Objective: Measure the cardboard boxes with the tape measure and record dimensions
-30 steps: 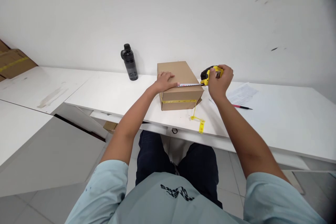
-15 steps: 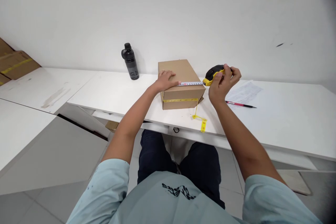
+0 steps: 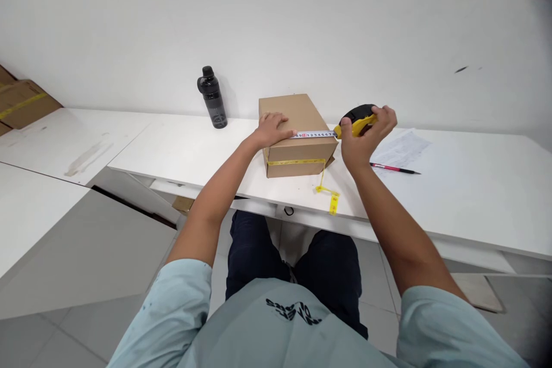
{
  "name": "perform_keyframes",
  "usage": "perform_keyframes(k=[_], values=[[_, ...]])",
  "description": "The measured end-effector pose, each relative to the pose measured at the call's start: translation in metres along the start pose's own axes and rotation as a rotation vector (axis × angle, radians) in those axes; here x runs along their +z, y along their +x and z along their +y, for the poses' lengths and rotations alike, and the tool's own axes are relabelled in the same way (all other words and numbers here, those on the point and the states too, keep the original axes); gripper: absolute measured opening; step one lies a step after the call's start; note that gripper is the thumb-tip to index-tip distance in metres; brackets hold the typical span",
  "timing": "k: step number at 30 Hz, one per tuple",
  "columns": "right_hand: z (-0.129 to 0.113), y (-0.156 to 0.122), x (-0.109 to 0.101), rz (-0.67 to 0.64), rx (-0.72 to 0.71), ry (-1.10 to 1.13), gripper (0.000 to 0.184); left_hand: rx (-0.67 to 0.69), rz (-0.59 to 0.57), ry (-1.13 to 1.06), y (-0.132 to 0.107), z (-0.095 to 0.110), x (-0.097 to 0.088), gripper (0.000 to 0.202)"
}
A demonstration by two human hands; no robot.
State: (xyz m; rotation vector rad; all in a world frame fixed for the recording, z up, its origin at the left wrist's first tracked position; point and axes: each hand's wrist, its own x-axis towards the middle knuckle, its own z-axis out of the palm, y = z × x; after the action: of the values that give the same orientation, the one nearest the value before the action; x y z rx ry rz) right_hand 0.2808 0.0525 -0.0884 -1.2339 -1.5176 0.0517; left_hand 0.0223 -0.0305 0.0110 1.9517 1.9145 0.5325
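A closed brown cardboard box (image 3: 297, 155) sits on the white table, with a strip of yellow tape round its front side. My left hand (image 3: 272, 130) lies on the box's top with its fingers stretched out; its thumb presses on the white blade (image 3: 317, 134) of a tape measure, and the blade's end is hidden there. Across the top near the front edge the blade runs right to the yellow and black tape measure case (image 3: 359, 119). Wrapped round that case at the box's right side is my right hand (image 3: 367, 135).
A dark water bottle (image 3: 213, 99) stands left of the box by the wall. Right of my right hand lie a paper sheet (image 3: 401, 149) and a red and black pen (image 3: 394, 168). Yellow tape (image 3: 333, 203) trails to the table's front edge. Cardboard boxes (image 3: 28, 103) are at far left.
My right hand has turned the tape measure case a little, so more of its yellow side shows. My left hand stays on the box. The view has shifted slightly.
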Motion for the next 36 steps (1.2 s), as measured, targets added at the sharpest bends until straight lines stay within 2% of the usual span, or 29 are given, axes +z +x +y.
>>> perform_keyframes(k=[13, 20, 27, 31, 36], values=[[-0.002, 0.0, -0.004, 0.01, 0.009, -0.04, 0.064, 0.004, 0.007, 0.02, 0.003, -0.002, 0.002, 0.091], [0.004, 0.0, 0.001, 0.06, -0.043, 0.135, 0.068, 0.019, 0.005, 0.016, 0.002, -0.001, -0.001, 0.09], [0.013, 0.0, 0.01, 0.161, -0.081, 0.256, 0.064, 0.022, 0.022, 0.064, 0.002, -0.001, 0.0, 0.079], [0.013, 0.0, 0.011, 0.172, -0.09, 0.253, 0.063, 0.065, 0.062, 0.089, 0.006, -0.003, 0.003, 0.056], [0.014, 0.001, 0.011, 0.168, -0.085, 0.238, 0.063, 0.065, 0.061, 0.126, 0.011, -0.004, 0.006, 0.056]])
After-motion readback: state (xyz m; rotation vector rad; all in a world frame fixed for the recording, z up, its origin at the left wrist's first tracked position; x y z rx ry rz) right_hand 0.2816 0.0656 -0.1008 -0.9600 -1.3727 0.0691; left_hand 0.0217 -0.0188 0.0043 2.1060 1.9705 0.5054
